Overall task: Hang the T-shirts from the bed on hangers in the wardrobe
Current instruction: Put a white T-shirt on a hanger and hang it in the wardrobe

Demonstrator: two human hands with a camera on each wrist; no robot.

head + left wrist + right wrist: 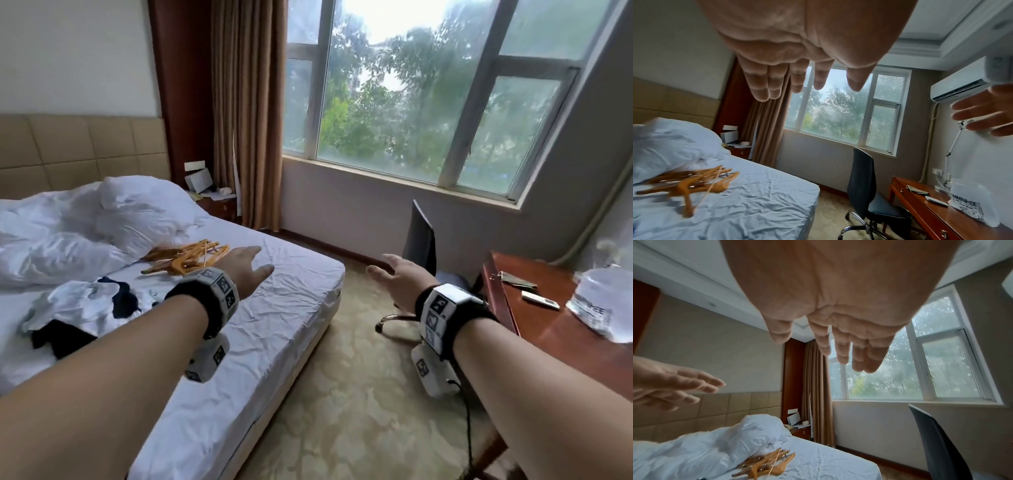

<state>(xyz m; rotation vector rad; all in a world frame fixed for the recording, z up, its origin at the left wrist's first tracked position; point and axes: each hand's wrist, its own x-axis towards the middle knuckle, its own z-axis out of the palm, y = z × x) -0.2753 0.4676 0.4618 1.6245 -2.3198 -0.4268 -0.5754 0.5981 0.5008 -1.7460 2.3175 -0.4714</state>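
A heap of crumpled T-shirts (85, 308), white and dark navy, lies on the bed (274, 329) at the left. Several wooden hangers (185, 257) (692, 181) (766, 465) are piled on the sheet beyond them, near the duvet. My left hand (250, 267) (807, 78) hovers above the sheet just right of the hangers, fingers straight, holding nothing. My right hand (397, 274) (838, 347) is stretched out over the floor beside the bed, fingers straight and empty. No wardrobe shows in any view.
A rumpled white duvet (85, 226) covers the head of the bed. A dark office chair (421, 240) stands by a wooden desk (548, 329) at the right, bearing a plastic bag (599, 301) and a remote. Carpeted floor (342, 394) lies between bed and desk.
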